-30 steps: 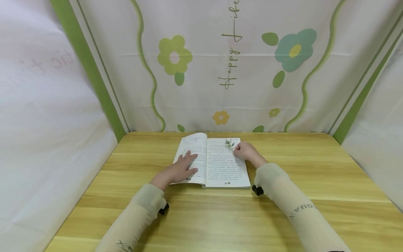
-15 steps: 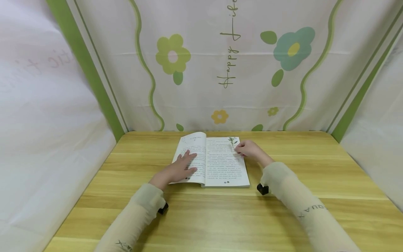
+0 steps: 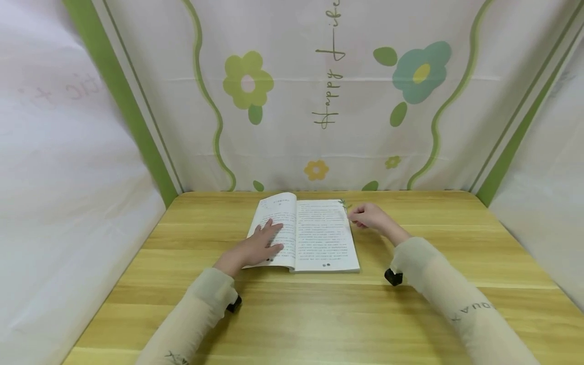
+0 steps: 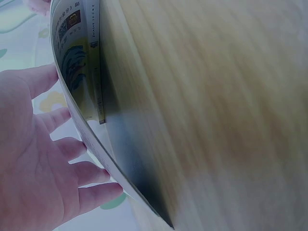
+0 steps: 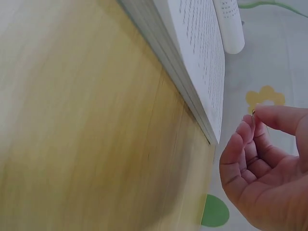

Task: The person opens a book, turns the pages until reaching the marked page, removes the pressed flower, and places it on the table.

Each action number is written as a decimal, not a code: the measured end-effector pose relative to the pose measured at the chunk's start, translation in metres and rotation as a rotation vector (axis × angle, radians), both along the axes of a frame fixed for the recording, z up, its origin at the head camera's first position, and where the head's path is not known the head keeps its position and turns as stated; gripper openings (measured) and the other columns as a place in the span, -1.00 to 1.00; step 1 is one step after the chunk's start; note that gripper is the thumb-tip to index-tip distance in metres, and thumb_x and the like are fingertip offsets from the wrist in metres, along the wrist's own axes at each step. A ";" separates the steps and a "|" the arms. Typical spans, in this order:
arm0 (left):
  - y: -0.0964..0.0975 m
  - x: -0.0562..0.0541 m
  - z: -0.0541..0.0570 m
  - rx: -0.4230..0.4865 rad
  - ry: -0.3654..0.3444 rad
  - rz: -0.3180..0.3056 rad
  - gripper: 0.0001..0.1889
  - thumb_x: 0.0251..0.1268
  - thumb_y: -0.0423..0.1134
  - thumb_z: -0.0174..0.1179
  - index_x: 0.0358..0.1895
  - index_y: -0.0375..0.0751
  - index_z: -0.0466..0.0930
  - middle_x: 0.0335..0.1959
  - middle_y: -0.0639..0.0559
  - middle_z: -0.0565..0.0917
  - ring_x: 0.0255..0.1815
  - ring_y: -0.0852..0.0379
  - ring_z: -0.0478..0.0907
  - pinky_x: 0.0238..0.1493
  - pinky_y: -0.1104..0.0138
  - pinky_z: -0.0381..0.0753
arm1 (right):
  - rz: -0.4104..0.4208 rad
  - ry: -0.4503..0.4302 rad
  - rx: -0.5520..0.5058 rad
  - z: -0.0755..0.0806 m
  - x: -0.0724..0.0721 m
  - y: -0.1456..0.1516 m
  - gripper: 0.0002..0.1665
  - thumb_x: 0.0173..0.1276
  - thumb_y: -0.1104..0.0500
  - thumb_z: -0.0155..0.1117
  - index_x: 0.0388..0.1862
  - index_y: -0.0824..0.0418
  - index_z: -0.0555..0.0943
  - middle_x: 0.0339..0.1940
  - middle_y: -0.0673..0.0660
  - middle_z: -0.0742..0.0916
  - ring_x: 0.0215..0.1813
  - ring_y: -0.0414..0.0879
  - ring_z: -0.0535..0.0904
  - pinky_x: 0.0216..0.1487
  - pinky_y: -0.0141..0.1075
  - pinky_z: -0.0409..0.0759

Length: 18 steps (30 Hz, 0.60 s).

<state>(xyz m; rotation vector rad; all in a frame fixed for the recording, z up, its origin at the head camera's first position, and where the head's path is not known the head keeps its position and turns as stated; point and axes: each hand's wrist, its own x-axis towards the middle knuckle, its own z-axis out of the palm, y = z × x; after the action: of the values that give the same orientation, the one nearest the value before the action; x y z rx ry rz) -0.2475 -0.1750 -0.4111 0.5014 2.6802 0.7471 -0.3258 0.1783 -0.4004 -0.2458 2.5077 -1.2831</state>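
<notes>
An open book (image 3: 324, 238) with printed pages lies on the wooden table, its left side curving up off the surface. My left hand (image 3: 257, 246) rests with spread fingers on the left page; in the left wrist view its fingertips press that page's outer face (image 4: 91, 137). Just beyond the right page's outer edge, my right hand (image 3: 368, 217) pinches a thin stem between thumb and forefinger. The stem belongs to a small green leafy sprig (image 3: 343, 204), whose leaves overlap the book's top right corner. In the right wrist view only the stem's tip (image 5: 253, 112) shows at the fingertips.
The wooden table (image 3: 301, 314) reaches from the near side to a patterned cloth (image 3: 283, 126) hanging at the back. Pale cloth walls (image 3: 68, 177) stand at the left and right. A small black device (image 3: 393, 277) sits under the right wrist.
My right hand has moved right, drawing the sprig from over the right page to the book's top right corner. My left hand has stayed on the left page.
</notes>
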 end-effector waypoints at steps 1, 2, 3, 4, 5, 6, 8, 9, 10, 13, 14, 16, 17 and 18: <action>0.000 0.000 -0.001 0.002 0.004 -0.001 -0.28 0.62 0.06 0.03 0.68 -0.06 0.01 0.69 -0.19 -0.23 0.62 -0.43 -0.34 0.50 -0.29 -0.08 | 0.002 0.003 0.003 0.000 0.001 0.002 -0.68 0.58 0.24 0.13 -0.02 0.54 0.61 -0.20 0.23 0.69 -0.23 -0.08 0.58 -0.02 -0.13 0.64; -0.001 0.000 -0.001 0.000 0.006 0.000 -0.28 0.63 0.05 0.03 0.68 -0.06 0.01 0.69 -0.19 -0.22 0.62 -0.43 -0.34 0.50 -0.29 -0.07 | 0.003 0.006 0.006 0.000 0.001 0.005 -0.70 0.57 0.24 0.13 -0.06 0.53 0.61 -0.22 0.21 0.69 -0.24 -0.08 0.58 -0.03 -0.14 0.64; -0.001 0.000 -0.002 0.000 0.007 0.001 -0.28 0.62 0.05 0.03 0.68 -0.07 0.01 0.69 -0.20 -0.22 0.62 -0.43 -0.34 0.50 -0.29 -0.07 | 0.003 0.007 0.009 0.000 0.002 0.008 -0.71 0.57 0.24 0.13 -0.10 0.52 0.61 -0.24 0.20 0.68 -0.24 -0.09 0.57 -0.03 -0.15 0.64; -0.001 0.000 -0.002 0.000 0.008 0.002 -0.28 0.62 0.05 0.03 0.68 -0.07 0.01 0.69 -0.20 -0.22 0.62 -0.43 -0.33 0.50 -0.29 -0.07 | 0.007 0.010 0.012 -0.001 0.002 0.011 -0.72 0.56 0.24 0.12 -0.12 0.51 0.61 -0.25 0.19 0.68 -0.24 -0.08 0.57 -0.04 -0.16 0.63; -0.001 0.000 -0.003 -0.001 0.010 0.003 -0.28 0.62 0.05 0.03 0.68 -0.07 0.01 0.69 -0.20 -0.22 0.62 -0.43 -0.33 0.50 -0.29 -0.07 | 0.005 0.010 0.011 -0.001 0.002 0.015 -0.72 0.56 0.24 0.13 -0.14 0.50 0.60 -0.26 0.17 0.67 -0.24 -0.08 0.58 -0.05 -0.17 0.63; -0.001 0.000 -0.003 -0.003 0.007 0.004 -0.28 0.62 0.06 0.03 0.68 -0.06 0.01 0.69 -0.19 -0.22 0.62 -0.43 -0.33 0.50 -0.28 -0.06 | 0.002 0.010 0.013 -0.002 0.001 0.019 -0.72 0.56 0.23 0.14 -0.14 0.50 0.60 -0.26 0.17 0.67 -0.23 -0.07 0.59 -0.06 -0.18 0.64; -0.001 0.001 -0.003 -0.007 0.002 0.007 -0.27 0.62 0.07 0.03 0.68 -0.04 0.01 0.69 -0.18 -0.23 0.62 -0.42 -0.33 0.51 -0.26 -0.06 | 0.005 0.008 0.017 -0.002 0.001 0.026 -0.70 0.57 0.22 0.13 -0.11 0.50 0.60 -0.22 0.19 0.68 -0.20 -0.04 0.60 -0.05 -0.18 0.64; -0.002 0.001 -0.004 -0.004 0.002 0.007 -0.27 0.62 0.06 0.03 0.68 -0.05 0.01 0.69 -0.19 -0.22 0.62 -0.43 -0.32 0.51 -0.27 -0.06 | 0.006 0.007 0.020 -0.002 0.001 0.030 -0.69 0.57 0.21 0.13 -0.09 0.51 0.60 -0.22 0.19 0.68 -0.20 -0.04 0.60 -0.05 -0.18 0.64; -0.002 0.001 -0.003 -0.005 0.000 0.009 -0.27 0.62 0.07 0.03 0.68 -0.05 0.01 0.69 -0.18 -0.22 0.62 -0.42 -0.32 0.51 -0.26 -0.05 | 0.007 0.007 0.020 -0.002 0.002 0.034 -0.67 0.58 0.20 0.13 -0.07 0.52 0.60 -0.21 0.19 0.68 -0.20 -0.04 0.60 -0.05 -0.18 0.64; -0.002 0.002 -0.002 0.002 0.000 0.010 -0.27 0.61 0.06 0.04 0.68 -0.06 0.02 0.69 -0.19 -0.22 0.62 -0.43 -0.32 0.50 -0.27 -0.06 | 0.005 0.007 0.027 0.001 0.003 0.045 -0.65 0.58 0.18 0.14 -0.03 0.53 0.59 -0.21 0.18 0.68 -0.19 -0.04 0.60 -0.03 -0.16 0.65; -0.001 0.002 -0.002 0.005 0.001 0.010 -0.27 0.61 0.06 0.04 0.68 -0.06 0.02 0.69 -0.20 -0.22 0.62 -0.43 -0.32 0.50 -0.28 -0.05 | 0.007 0.009 0.032 0.001 0.004 0.049 -0.64 0.58 0.18 0.14 -0.04 0.53 0.59 -0.21 0.19 0.68 -0.20 -0.03 0.60 -0.03 -0.15 0.65; -0.001 0.002 -0.001 0.009 0.004 0.009 -0.27 0.62 0.05 0.04 0.68 -0.07 0.02 0.69 -0.20 -0.22 0.62 -0.43 -0.32 0.50 -0.29 -0.06 | 0.007 0.016 0.039 0.003 0.006 0.057 -0.65 0.58 0.17 0.14 -0.07 0.52 0.59 -0.22 0.20 0.68 -0.22 -0.04 0.60 -0.05 -0.15 0.65; -0.001 0.002 0.000 0.012 0.006 0.007 -0.28 0.62 0.04 0.04 0.67 -0.08 0.02 0.69 -0.21 -0.21 0.62 -0.44 -0.32 0.49 -0.30 -0.06 | 0.007 0.021 0.043 0.003 0.006 0.060 -0.66 0.58 0.18 0.15 -0.08 0.52 0.60 -0.22 0.18 0.68 -0.23 -0.04 0.60 -0.06 -0.15 0.65; -0.001 0.001 0.000 0.014 0.007 0.007 -0.28 0.62 0.04 0.04 0.67 -0.09 0.02 0.69 -0.21 -0.21 0.62 -0.44 -0.32 0.49 -0.30 -0.06 | 0.008 0.025 0.047 0.003 0.007 0.064 -0.67 0.58 0.18 0.15 -0.10 0.51 0.61 -0.24 0.17 0.68 -0.25 -0.06 0.59 -0.08 -0.17 0.65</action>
<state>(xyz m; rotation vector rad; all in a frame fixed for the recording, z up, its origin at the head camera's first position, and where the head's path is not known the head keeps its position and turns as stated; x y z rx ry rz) -0.2463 -0.1757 -0.4107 0.4996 2.6857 0.7677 -0.3192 0.2420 -0.3978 -0.2630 2.5517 -1.2240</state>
